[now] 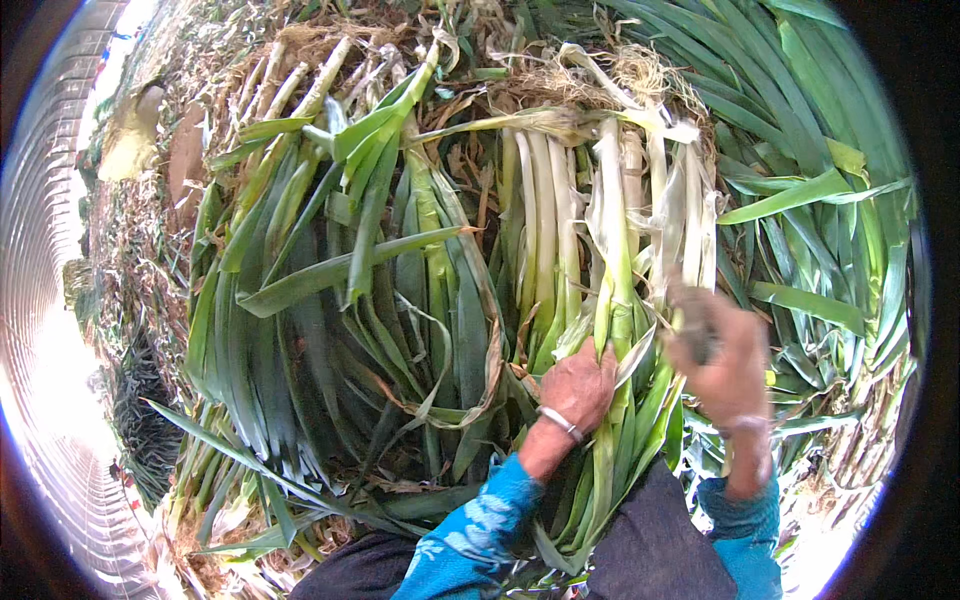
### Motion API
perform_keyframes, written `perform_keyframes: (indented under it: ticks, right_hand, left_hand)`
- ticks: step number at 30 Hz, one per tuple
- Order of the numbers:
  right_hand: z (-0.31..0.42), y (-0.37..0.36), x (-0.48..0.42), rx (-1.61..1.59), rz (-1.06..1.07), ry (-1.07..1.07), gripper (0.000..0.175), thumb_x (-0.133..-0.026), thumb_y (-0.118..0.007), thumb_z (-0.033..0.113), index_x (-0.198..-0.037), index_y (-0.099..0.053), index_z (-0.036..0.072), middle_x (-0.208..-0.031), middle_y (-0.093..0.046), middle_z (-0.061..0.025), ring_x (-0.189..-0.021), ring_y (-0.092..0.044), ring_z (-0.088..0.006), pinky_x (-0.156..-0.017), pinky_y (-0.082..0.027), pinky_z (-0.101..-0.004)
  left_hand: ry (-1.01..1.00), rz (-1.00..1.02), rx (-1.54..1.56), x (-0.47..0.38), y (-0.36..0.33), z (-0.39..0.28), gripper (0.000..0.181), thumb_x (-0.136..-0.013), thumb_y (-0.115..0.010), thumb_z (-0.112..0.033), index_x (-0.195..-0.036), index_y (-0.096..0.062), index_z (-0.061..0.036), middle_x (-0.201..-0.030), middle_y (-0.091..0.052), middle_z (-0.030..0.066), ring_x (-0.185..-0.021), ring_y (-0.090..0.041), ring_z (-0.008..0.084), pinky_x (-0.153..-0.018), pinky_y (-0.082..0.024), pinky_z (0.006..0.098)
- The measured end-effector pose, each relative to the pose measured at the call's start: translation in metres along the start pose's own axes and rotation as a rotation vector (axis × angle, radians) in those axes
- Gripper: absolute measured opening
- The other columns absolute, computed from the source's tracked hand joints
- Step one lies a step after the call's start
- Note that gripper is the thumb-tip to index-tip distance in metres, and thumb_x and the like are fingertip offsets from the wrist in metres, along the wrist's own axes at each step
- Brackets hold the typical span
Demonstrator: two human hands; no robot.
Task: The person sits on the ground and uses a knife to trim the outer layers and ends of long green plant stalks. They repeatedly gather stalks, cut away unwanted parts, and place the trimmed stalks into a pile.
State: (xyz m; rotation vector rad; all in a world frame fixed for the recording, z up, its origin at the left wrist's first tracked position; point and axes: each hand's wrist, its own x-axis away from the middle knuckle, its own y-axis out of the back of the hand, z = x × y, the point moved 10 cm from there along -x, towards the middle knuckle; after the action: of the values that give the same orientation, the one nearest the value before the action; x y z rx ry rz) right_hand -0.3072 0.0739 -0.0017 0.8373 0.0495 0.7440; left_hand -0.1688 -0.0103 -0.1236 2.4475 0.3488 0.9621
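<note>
My left hand (576, 384) is closed around a leek (616, 262) where its pale stem turns to green leaves. The leek's white shank points away from me, and its leaves hang towards my lap. To the right, my right hand (724, 352) is blurred beside other white leek stems (694, 214). Something dark shows at its fingers, too smeared to name, and I cannot tell whether the hand grips it. Just left of the held leek lies a row of cleaned-looking white leek stems (551, 217).
Untrimmed leeks (292, 202) with dry roots form a thick pile on the left. Long green leek leaves (810, 112) fill the far right. Dry husks and roots (142, 247) litter the ground, beside a ribbed, translucent wall (37, 225) at the left rim.
</note>
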Motion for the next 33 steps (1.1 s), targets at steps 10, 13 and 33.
perform_keyframes:
  ticks: [10,13,33]
  right_hand:
    - [-0.036,-0.102,-0.016,0.143,0.214,-0.012,0.032,-0.07,-0.073,0.03,-0.086,-0.062,0.004,-0.074,-0.066,-0.0222,-0.072,-0.066,-0.041,-0.07,-0.053,-0.0484]
    - [-0.029,-0.093,-0.017,0.112,0.193,-0.008,0.03,-0.072,-0.072,0.028,-0.086,-0.062,0.004,-0.072,-0.065,-0.0217,-0.07,-0.065,-0.0405,-0.067,-0.052,-0.0474]
    - [0.001,-0.092,0.023,0.191,0.274,0.196,0.029,-0.065,-0.069,0.022,-0.081,-0.054,0.003,-0.073,-0.063,-0.0183,-0.067,-0.065,-0.0378,-0.062,-0.052,-0.0464]
  left_hand:
    - [0.111,-0.692,-0.728,-0.105,0.203,0.043,0.102,-0.066,-0.077,-0.051,-0.14,-0.035,0.0051,-0.131,-0.051,0.0287,-0.122,-0.048,0.0413,-0.106,-0.038,0.0454]
    - [0.189,-0.451,-0.378,-0.121,0.179,0.074,0.101,-0.063,-0.08,-0.045,-0.138,-0.036,0.0074,-0.131,-0.053,0.0259,-0.117,-0.055,0.0369,-0.101,-0.042,0.0475]
    - [0.186,-0.122,0.834,0.065,0.041,0.071,0.05,-0.09,-0.068,-0.012,-0.129,-0.045,0.0086,-0.118,-0.061,0.0131,-0.104,-0.059,0.0171,-0.092,-0.046,0.0298]
